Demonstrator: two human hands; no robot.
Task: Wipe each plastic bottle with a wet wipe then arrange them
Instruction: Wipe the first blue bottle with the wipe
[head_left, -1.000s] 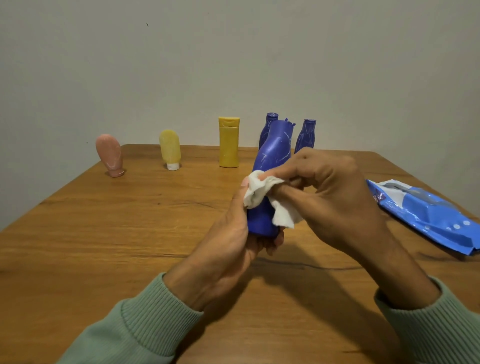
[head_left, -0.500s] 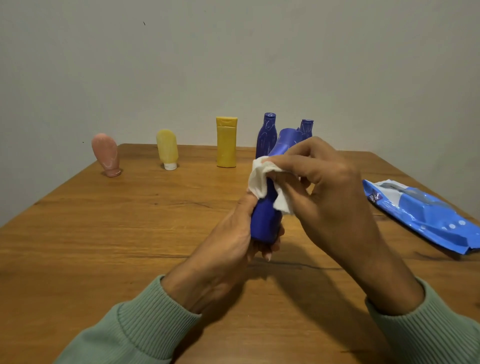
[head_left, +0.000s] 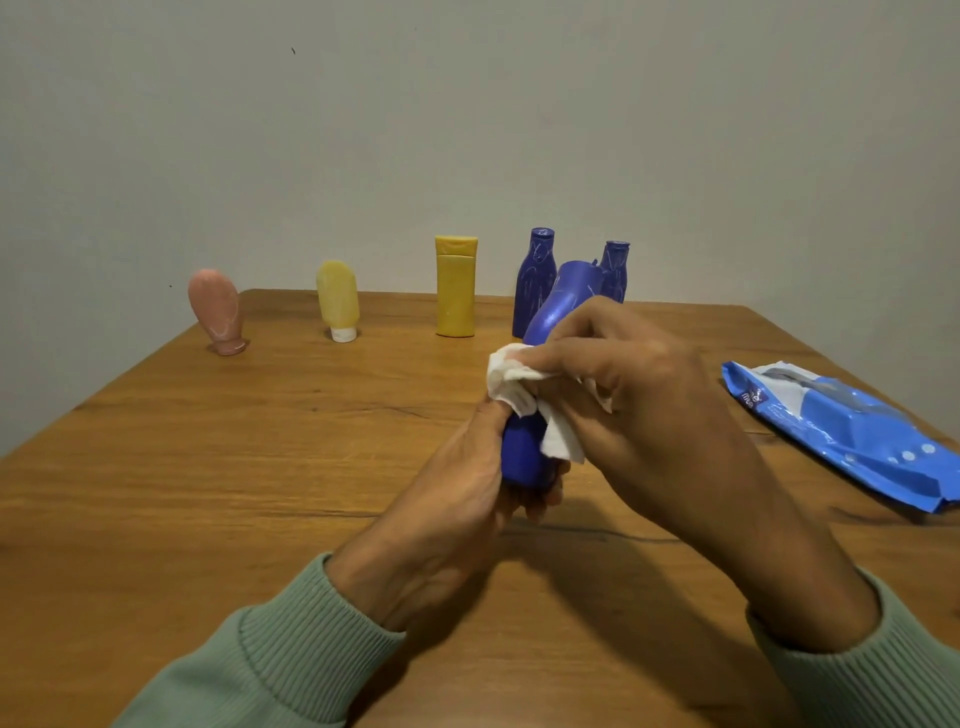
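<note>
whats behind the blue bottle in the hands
Two more blue bottles stand behind the held bottle. The left bottle mostly shows; the right bottle shows only its top, its base covered.

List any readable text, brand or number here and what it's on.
Wet wipe pack: white print on a purple patch, too blurred to read.
Held blue bottle: no print shows.
Pink bottle, pale yellow bottle, yellow bottle, taller rear blue bottle, shorter rear blue bottle: no print shows.
</note>
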